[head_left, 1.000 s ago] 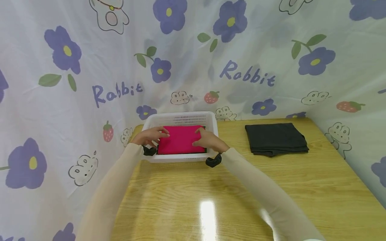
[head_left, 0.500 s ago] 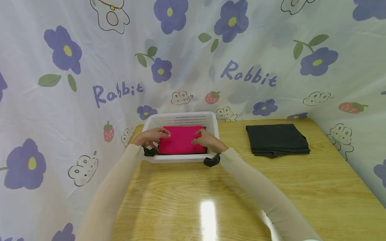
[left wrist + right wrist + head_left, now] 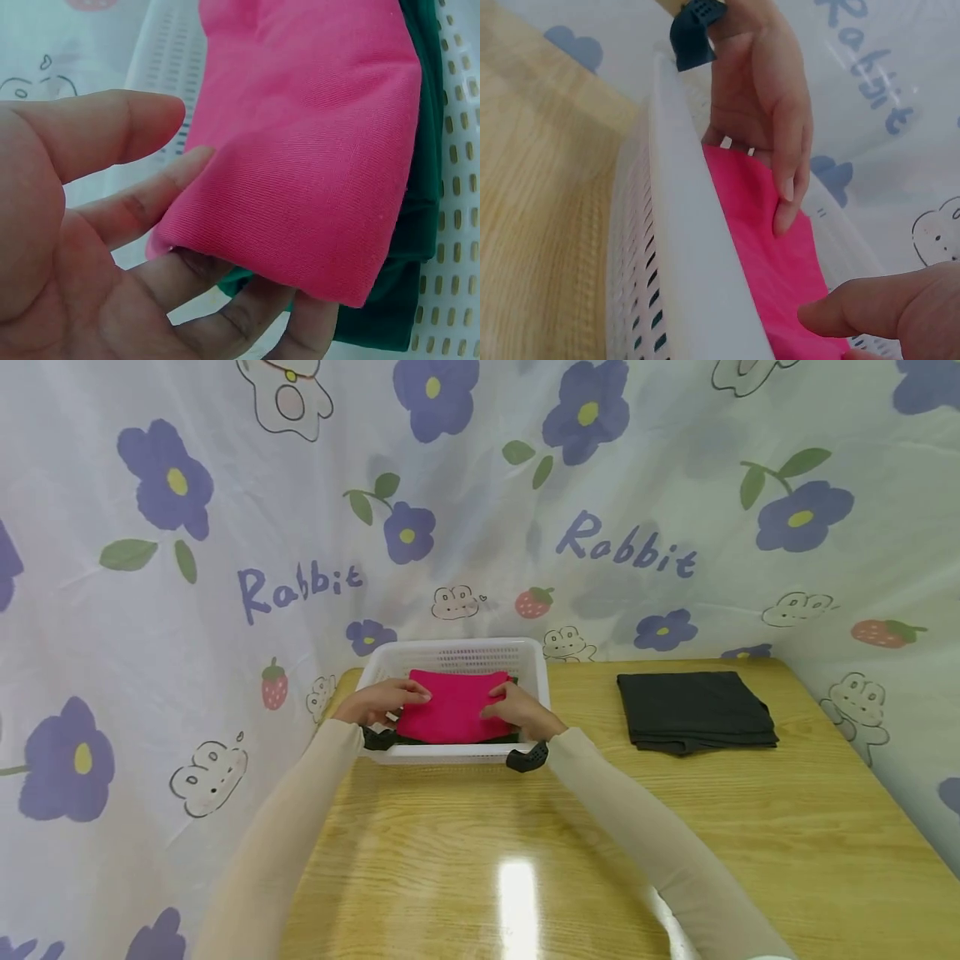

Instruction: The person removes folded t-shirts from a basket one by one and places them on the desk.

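Sleeves of smooth cream fabric stretch over a glossy table with a yellowish wood grain. Black perforated wrist mounts sit at the sleeve ends, near a rectangular white plastic basket with rounded corners, a thick smooth rim and slotted walls. Inside the basket lies a folded bright pink cloth, finely ribbed and softly creased, on top of a folded dark green cloth. The left hand has the pink cloth by its left side, lower fingers tucked beneath the fold, thumb raised a little off it. The right hand is at the opposite side, loosely bent, thumb and forefinger parted over the pink cloth; whether its other fingers grip it I cannot tell. Well to the right on the table lies a black cloth, matte, folded into a layered slab. Behind everything hangs a pale curtain printed with purple flowers, strawberries, line-drawn rabbits and the word "Rabbit". Since half a second ago the pink cloth's near edge has gone from straight to bowed, baring more dark green, while the black cloth has stayed put
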Available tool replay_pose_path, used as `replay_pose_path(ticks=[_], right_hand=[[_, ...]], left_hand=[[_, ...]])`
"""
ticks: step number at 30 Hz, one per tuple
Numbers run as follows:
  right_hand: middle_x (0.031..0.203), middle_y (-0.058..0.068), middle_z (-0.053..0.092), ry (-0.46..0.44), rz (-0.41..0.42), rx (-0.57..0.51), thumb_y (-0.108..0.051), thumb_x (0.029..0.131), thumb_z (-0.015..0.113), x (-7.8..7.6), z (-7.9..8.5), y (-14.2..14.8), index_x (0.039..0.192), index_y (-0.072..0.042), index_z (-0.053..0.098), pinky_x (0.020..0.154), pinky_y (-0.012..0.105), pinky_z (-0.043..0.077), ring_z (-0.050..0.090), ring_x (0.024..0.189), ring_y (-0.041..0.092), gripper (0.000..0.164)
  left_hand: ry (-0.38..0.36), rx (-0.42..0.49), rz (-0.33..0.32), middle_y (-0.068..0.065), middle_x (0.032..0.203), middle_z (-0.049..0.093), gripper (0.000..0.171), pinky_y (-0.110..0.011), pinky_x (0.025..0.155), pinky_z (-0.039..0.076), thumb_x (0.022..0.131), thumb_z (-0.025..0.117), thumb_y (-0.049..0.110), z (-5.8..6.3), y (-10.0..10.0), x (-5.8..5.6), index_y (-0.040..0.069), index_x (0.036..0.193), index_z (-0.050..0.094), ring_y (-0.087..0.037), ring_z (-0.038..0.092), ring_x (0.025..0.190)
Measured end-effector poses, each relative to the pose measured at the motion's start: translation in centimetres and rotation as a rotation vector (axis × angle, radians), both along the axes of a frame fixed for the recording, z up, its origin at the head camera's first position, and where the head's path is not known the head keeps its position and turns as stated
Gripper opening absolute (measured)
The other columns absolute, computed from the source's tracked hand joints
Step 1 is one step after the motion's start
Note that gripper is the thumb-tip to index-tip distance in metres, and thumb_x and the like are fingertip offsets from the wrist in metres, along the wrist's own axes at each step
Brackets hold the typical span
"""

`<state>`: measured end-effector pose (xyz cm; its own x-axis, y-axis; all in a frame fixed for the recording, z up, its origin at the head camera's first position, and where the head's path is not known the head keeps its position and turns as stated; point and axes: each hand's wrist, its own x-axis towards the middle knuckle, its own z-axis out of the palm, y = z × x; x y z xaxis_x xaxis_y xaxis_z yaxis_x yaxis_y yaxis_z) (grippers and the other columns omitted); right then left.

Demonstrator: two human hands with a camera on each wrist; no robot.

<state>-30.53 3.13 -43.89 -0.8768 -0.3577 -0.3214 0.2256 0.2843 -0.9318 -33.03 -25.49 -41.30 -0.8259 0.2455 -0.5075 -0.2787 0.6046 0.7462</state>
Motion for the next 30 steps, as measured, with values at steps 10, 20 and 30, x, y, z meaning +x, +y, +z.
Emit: replay_pose_path(ticks=[10, 20, 30], right_hand=[[0.137, 0.012, 0.054, -0.002, 0.033, -0.037, -0.018, 0.1, 0.07, -0.41, -0.56, -0.35, 0.15, -0.012, 0.047, 0.095, 0.041, 0.052, 0.064, 0.099, 0.02, 0.056], [0.133, 0.011, 0.057, 0.145, -0.016, 0.039, -0.022, 0.097, 0.074, -0.55, -0.97, -0.61, 0.14, -0.013, 0.058, 0.086, 0.037, 0.055, 0.06, 0.103, 0.021, 0.046], [0.133, 0.009, 0.056, 0.236, -0.109, 0.01, -0.012, 0.091, 0.08, -0.18, -0.4, -0.53, 0.129, -0.015, 0.065, 0.086, 0.031, 0.052, 0.055, 0.111, 0.024, 0.041]], left_hand=[[-0.004, 0.019, 0.006, -0.017, 0.137, 0.051, 0.042, -0.046, 0.085, 0.056, 0.104, 0.064, 0.024, 0.16, 0.7, 0.1, 0.005, 0.14, 0.054, -0.032, 0.055, 0.117], [0.052, -0.034, 0.004, -0.012, 0.117, 0.05, 0.048, -0.036, 0.072, 0.055, 0.094, 0.077, 0.012, -0.24, 0.3, -0.04, 0.01, 0.139, 0.061, -0.021, 0.054, 0.086], [0.107, 0.05, 0.028, -0.012, 0.104, 0.06, 0.049, -0.034, 0.07, 0.057, 0.093, 0.077, 0.008, 0.53, -0.12, 0.56, 0.008, 0.139, 0.06, -0.019, 0.064, 0.077]])
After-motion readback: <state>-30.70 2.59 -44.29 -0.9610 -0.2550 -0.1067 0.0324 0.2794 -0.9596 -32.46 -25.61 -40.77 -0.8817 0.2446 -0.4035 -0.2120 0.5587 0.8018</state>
